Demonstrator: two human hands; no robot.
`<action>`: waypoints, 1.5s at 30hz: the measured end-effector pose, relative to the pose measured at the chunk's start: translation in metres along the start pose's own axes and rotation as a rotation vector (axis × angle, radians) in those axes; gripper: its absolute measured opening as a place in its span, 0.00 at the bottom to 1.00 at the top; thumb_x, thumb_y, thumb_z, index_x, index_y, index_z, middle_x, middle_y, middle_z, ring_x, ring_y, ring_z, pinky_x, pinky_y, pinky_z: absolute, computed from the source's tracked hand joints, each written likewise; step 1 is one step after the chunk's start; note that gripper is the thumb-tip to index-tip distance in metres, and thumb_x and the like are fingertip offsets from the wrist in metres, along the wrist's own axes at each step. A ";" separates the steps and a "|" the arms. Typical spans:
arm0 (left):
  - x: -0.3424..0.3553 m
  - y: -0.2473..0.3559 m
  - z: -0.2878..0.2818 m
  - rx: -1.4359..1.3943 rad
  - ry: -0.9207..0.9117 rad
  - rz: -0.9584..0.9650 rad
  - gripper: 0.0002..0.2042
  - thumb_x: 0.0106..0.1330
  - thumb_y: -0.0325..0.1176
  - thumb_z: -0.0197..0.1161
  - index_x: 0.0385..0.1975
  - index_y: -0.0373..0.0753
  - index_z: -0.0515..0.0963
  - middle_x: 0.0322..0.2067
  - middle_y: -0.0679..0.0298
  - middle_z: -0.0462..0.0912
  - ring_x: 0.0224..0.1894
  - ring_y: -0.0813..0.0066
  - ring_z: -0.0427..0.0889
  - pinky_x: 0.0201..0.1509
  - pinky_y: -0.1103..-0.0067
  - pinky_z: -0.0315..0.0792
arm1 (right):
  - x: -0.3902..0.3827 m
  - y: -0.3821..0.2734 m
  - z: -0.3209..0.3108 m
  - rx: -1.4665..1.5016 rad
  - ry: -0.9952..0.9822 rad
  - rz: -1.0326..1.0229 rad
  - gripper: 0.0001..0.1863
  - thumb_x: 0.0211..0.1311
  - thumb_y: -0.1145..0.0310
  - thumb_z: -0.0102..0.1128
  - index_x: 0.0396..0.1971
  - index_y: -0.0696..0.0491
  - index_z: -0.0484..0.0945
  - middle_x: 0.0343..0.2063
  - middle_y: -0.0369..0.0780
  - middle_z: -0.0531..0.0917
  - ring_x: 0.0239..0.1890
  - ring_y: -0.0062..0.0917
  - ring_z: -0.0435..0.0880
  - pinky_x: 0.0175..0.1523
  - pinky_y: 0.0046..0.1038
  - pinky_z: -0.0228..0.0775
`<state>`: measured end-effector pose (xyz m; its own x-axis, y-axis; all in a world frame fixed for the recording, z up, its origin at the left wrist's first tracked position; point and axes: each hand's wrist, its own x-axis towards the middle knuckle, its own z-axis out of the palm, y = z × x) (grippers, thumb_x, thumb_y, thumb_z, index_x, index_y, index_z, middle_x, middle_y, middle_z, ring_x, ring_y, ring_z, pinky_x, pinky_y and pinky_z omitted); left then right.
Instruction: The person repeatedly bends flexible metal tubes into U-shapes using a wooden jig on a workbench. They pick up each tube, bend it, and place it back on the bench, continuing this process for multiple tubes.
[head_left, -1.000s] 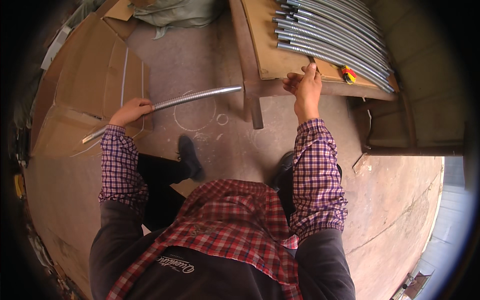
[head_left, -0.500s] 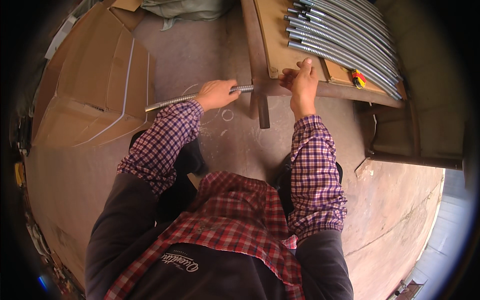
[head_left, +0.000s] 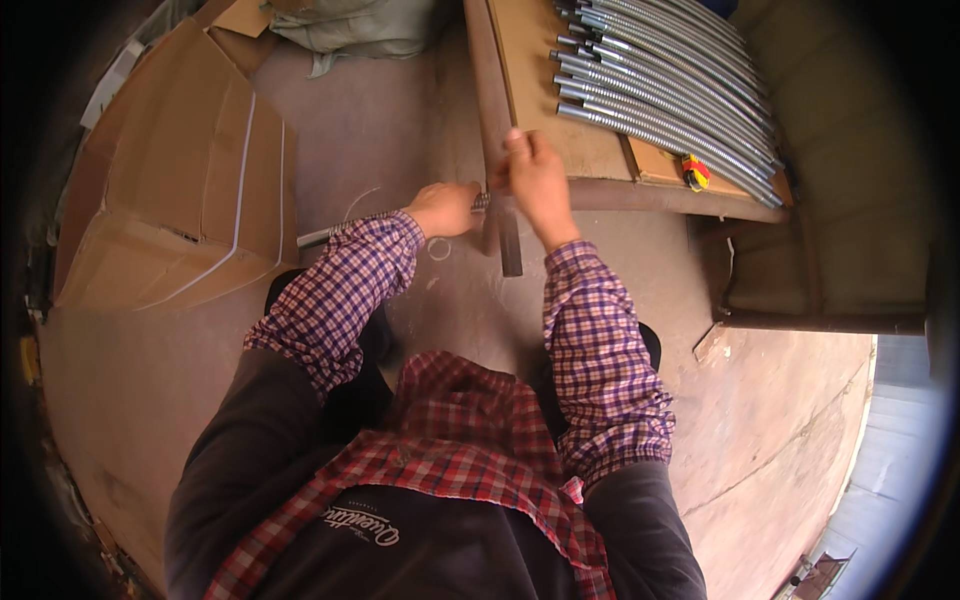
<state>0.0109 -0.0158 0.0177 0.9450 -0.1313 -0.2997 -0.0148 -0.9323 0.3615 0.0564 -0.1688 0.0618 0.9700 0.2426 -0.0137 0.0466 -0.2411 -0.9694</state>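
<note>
My left hand (head_left: 445,210) is wrapped round a ribbed metal tube (head_left: 316,239). One end of the tube sticks out to the left past my sleeve, and a short ribbed piece shows at the fingers beside the table leg. My right hand (head_left: 538,188) is raised just over the near left corner of the table, its fingers apart, slightly blurred, with nothing seen in them. On the table, a row of similar ribbed metal tubes (head_left: 660,95) lies side by side at the right.
A brown metal-framed table (head_left: 640,197) stands ahead, its corner post jutting toward me. A red and yellow tape measure (head_left: 695,172) lies by the tubes. At the left is a large strapped cardboard box (head_left: 170,180); a greenish sack (head_left: 350,28) sits on the floor beyond.
My right hand has moved left to the table corner. The left hand has shifted slightly right with the tube, closer to the table leg. The whole view has moved a little.
</note>
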 end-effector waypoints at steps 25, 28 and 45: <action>-0.059 0.007 0.066 0.012 0.003 0.610 0.19 0.64 0.39 0.64 0.53 0.39 0.77 0.55 0.55 0.77 0.60 0.56 0.73 0.62 0.64 0.70 | -0.071 -0.061 0.111 -0.545 -0.885 -0.752 0.07 0.54 0.66 0.67 0.27 0.51 0.78 0.27 0.42 0.85 0.34 0.39 0.85 0.48 0.40 0.72; -0.085 -0.027 0.029 -0.244 -0.102 0.054 0.18 0.64 0.37 0.66 0.51 0.39 0.77 0.51 0.57 0.79 0.55 0.58 0.75 0.58 0.64 0.71 | -0.079 -0.071 0.067 -0.496 -0.842 -0.809 0.07 0.52 0.68 0.69 0.29 0.52 0.79 0.30 0.41 0.85 0.38 0.36 0.86 0.54 0.36 0.70; 0.002 0.044 0.012 -0.463 0.784 0.720 0.11 0.52 0.32 0.71 0.35 0.44 0.82 0.29 0.63 0.85 0.34 0.59 0.85 0.38 0.67 0.75 | -0.100 -0.040 -0.023 0.679 0.049 -0.330 0.13 0.66 0.72 0.68 0.42 0.57 0.71 0.30 0.35 0.80 0.32 0.16 0.76 0.42 0.22 0.71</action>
<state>0.0082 -0.0611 0.0219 0.7123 -0.1854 0.6769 -0.6632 -0.4934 0.5627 -0.0367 -0.2044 0.1077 0.9415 0.1555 0.2989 0.1948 0.4728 -0.8594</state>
